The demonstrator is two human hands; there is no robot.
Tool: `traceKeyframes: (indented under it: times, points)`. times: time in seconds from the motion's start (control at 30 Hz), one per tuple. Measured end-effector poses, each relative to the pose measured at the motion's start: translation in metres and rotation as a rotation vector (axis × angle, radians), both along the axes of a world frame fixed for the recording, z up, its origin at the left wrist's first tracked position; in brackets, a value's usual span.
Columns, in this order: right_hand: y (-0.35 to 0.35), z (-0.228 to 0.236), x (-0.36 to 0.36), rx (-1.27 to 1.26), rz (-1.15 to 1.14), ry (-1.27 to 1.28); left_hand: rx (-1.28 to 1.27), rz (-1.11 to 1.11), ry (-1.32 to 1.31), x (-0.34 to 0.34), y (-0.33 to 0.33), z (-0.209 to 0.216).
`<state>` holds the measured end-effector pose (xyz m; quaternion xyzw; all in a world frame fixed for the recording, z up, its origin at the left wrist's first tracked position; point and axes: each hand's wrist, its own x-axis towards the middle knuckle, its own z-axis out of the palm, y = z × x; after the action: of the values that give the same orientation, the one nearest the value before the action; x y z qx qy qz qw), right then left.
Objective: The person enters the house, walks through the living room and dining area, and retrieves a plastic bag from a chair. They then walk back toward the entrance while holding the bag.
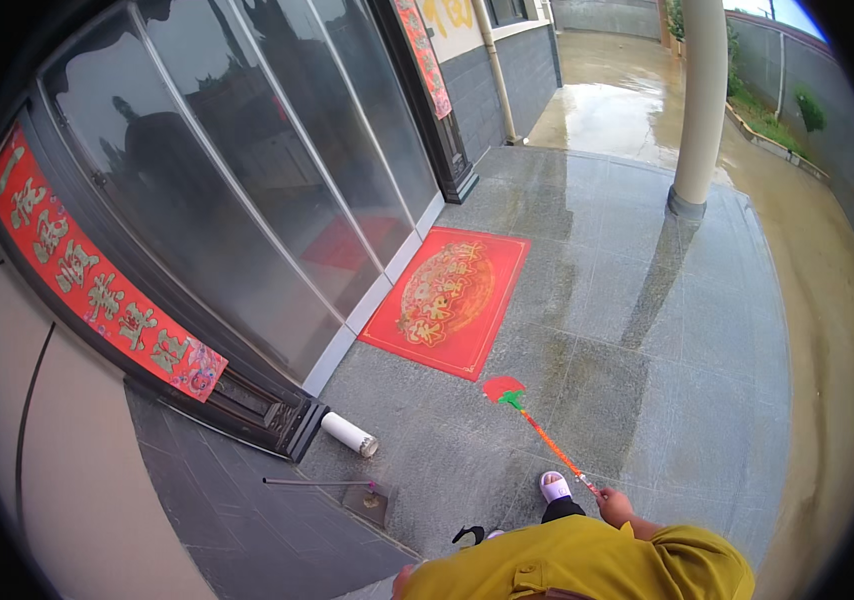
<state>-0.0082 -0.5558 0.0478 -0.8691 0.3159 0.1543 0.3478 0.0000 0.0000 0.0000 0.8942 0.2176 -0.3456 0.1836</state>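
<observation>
My right hand (615, 507) is closed round the thin handle of a fly swatter (550, 441), out in front of me to the right. The swatter has a red head with a green part below it, and its handle is orange-red. Its head points away from me, over the grey tiles near a red doormat (449, 300). At the lower edge, beside my yellow top, only a small part of my left hand (403, 580) shows; its fingers are hidden. Below me a foot in a pale slipper (554, 487) stands on the tiles.
Glass doors (277, 170) rise at the left, with a red banner (97, 270) beside them. A white cylinder (349, 435) lies by the door frame, near a thin stick (317, 482). A round pillar (699, 120) stands at the right; the paving (607, 110) beyond looks wet.
</observation>
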Motion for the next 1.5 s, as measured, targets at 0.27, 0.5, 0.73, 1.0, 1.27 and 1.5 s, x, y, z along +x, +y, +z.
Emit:
traceKeyframes:
  times: [0.27, 0.5, 0.73, 1.0, 1.27, 1.5]
  points:
    - [-0.122, -0.055, 0.053, -0.070, -0.032, 0.129, -0.149, 0.128, -0.132, 0.030, -0.144, 0.050]
    - [-0.167, -0.056, 0.139, -0.146, -0.015, 0.071, -0.228, 0.313, -0.086, 0.024, -0.185, 0.049]
    - [-0.134, -0.028, 0.247, -0.133, 0.193, 0.018, -0.162, 0.495, -0.090, 0.014, -0.177, 0.071]
    - [-0.107, -0.022, 0.295, -0.114, 0.310, -0.009, -0.140, 0.494, -0.095, 0.057, -0.173, 0.092]
    - [-0.107, -0.030, 0.318, -0.094, 0.348, 0.010, -0.148, 0.457, -0.098, 0.080, -0.181, 0.095]
    - [-0.130, -0.037, 0.310, -0.111, 0.323, 0.055, -0.188, 0.417, -0.097, 0.067, -0.208, 0.072]
